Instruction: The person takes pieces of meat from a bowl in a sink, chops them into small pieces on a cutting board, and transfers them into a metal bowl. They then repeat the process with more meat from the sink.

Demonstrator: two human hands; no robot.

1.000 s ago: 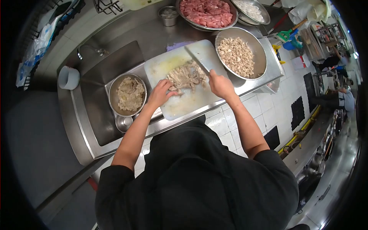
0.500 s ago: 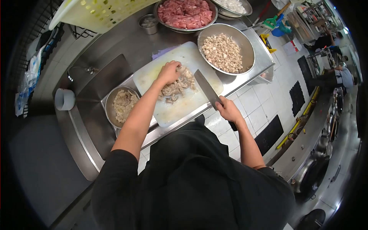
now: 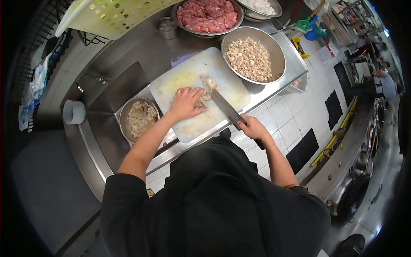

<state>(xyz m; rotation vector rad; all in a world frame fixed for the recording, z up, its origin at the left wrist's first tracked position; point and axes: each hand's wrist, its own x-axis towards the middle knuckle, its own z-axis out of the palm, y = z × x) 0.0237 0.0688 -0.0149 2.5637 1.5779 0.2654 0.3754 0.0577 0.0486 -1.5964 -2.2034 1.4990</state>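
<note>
A white cutting board (image 3: pixel 195 128) lies on the steel counter with a small heap of sliced, pale brown food (image 3: pixel 208 84) on it. My left hand (image 3: pixel 186 103) rests on the heap's left part, fingers spread, covering some slices. In my right hand (image 3: pixel 253 127) is the black handle of a cleaver (image 3: pixel 227 108), whose blade reaches over the board with its tip at the slices' right side. Beyond the board's right corner stands a steel bowl (image 3: pixel 280 64) of chopped pale pieces. Left of the board, a smaller bowl (image 3: pixel 123 122) holds pale, wet food.
Raw pink meat fills a bowl (image 3: pixel 175 16) at the back, beside a small metal cup (image 3: pixel 166 29) and a bowl of white pieces (image 3: pixel 278 9). A sink (image 3: pixel 107 128) is at the left. People (image 3: pixel 387 83) stand far right.
My left hand has come down and left from the heap's top, its fingers now spread over the slices. The heap looks smaller and closer together. The cleaver has shifted slightly left and down.
</note>
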